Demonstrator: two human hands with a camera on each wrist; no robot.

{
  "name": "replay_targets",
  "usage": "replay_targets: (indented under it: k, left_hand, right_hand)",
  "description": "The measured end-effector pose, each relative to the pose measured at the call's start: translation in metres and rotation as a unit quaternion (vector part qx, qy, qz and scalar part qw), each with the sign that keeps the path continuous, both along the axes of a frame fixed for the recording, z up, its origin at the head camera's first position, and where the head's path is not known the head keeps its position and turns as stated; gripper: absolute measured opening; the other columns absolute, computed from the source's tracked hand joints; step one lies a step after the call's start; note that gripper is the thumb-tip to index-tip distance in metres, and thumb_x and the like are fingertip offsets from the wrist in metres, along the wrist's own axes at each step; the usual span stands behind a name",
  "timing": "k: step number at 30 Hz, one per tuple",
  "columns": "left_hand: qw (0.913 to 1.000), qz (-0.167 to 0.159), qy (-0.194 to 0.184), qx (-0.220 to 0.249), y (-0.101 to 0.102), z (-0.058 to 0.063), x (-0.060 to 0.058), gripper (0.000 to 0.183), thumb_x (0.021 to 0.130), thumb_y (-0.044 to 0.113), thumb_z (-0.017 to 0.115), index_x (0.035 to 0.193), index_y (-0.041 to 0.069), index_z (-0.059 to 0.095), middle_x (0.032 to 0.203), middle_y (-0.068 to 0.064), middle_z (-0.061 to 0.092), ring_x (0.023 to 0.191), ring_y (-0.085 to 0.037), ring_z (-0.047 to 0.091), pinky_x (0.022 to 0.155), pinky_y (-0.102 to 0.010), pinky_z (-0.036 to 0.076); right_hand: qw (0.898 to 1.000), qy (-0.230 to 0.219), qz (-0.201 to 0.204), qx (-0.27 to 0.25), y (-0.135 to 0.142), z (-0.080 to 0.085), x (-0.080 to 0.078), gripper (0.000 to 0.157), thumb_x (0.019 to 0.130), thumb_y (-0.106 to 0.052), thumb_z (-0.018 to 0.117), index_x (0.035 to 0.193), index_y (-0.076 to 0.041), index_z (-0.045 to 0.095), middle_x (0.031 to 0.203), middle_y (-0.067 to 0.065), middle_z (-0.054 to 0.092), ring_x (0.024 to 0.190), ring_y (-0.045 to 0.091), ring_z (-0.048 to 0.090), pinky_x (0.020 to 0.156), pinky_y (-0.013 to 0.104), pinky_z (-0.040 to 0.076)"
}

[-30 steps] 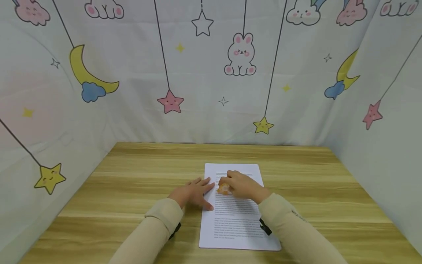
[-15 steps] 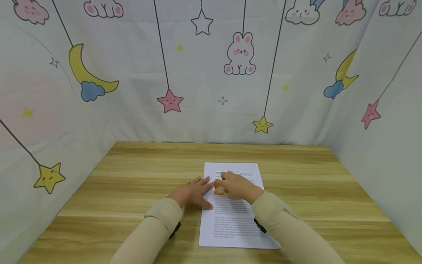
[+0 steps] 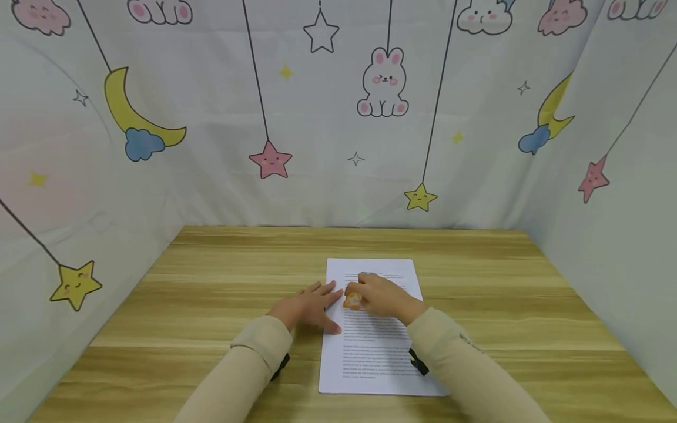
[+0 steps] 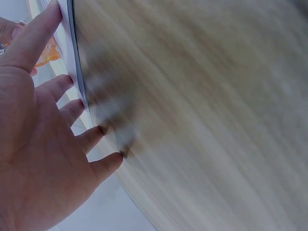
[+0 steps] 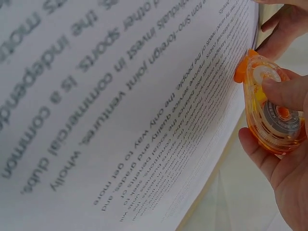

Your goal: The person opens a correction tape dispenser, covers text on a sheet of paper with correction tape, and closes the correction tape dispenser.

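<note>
Printed paper (image 3: 378,352) lies flat on the wooden table. In my right hand (image 3: 383,295) I grip an orange see-through correction tape (image 3: 352,301) over the upper text lines. The right wrist view shows the thumb on the side of the correction tape (image 5: 276,108), with its orange tip at the paper (image 5: 125,96). White tape wound inside shows through the casing. My left hand (image 3: 312,306) lies spread at the sheet's left edge, thumb and fingertips on or beside the paper. In the left wrist view, the left hand (image 4: 43,139) has its fingers extended.
The wooden table (image 3: 238,258) stretches to both sides of the paper. A white curtain (image 3: 317,117) printed with stars, moons and a rabbit hangs behind and at the sides. Dark straps (image 3: 419,362) show under the cream sleeves (image 3: 460,364).
The correction tape and my right hand have moved a little left across the upper text, mostly in the first half second. My left hand keeps its place on the paper. The head view has shifted slightly.
</note>
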State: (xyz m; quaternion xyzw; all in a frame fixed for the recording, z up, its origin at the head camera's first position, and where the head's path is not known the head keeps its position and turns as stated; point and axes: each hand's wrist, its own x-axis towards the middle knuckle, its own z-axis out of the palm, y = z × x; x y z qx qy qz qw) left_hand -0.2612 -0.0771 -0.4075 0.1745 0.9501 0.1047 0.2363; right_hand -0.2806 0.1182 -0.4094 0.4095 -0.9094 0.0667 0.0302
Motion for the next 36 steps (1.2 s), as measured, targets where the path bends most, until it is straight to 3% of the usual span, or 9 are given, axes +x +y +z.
replay_targets:
  k: [7,16,30,36]
  left_hand:
    - [1.0000,0.005,-0.002,-0.001,-0.001,-0.001,0.001,0.086,0.077,0.056,0.065,0.147,0.027,0.023,0.156,0.005,0.010,0.144,-0.027,0.005,0.112,-0.054,0.014]
    - [0.9999,0.011,-0.005,0.010,-0.001,-0.001,0.003,0.084,0.076,0.054,0.066,0.146,0.026,0.027,0.156,0.006,0.010,0.144,-0.026,0.004,0.112,-0.055,0.014]
    - [0.9998,-0.011,0.017,-0.002,-0.001,-0.001,-0.001,0.085,0.078,0.055,0.064,0.147,0.026,0.024,0.156,0.002,0.011,0.144,-0.029,0.006,0.112,-0.055,0.015]
    - [1.0000,-0.001,0.005,-0.002,-0.001,0.003,0.001,0.086,0.077,0.056,0.064,0.147,0.029,0.022,0.156,0.004,0.011,0.144,-0.027,0.005,0.112,-0.053,0.014]
  right_hand:
    - [0.998,0.025,0.014,0.055,-0.006,0.005,0.004,0.029,0.085,-0.006,0.060,0.109,-0.023,0.061,0.088,0.002,0.051,0.075,0.015,0.048,0.066,0.028,0.045]
    - [0.987,0.046,0.011,0.152,-0.019,0.021,0.012,0.023,0.090,-0.029,0.059,0.112,-0.024,0.058,0.106,0.006,0.056,0.091,0.021,0.056,0.076,0.034,0.052]
    - [0.989,0.078,0.030,0.119,-0.010,0.012,0.007,0.026,0.092,-0.030,0.055,0.117,-0.025,0.056,0.096,0.005,0.054,0.081,0.019,0.054,0.069,0.033,0.052]
    - [0.989,0.075,0.030,0.121,-0.008,0.013,0.009,0.027,0.090,-0.026,0.059,0.117,-0.025,0.056,0.097,0.005,0.054,0.080,0.019,0.053,0.067,0.032,0.052]
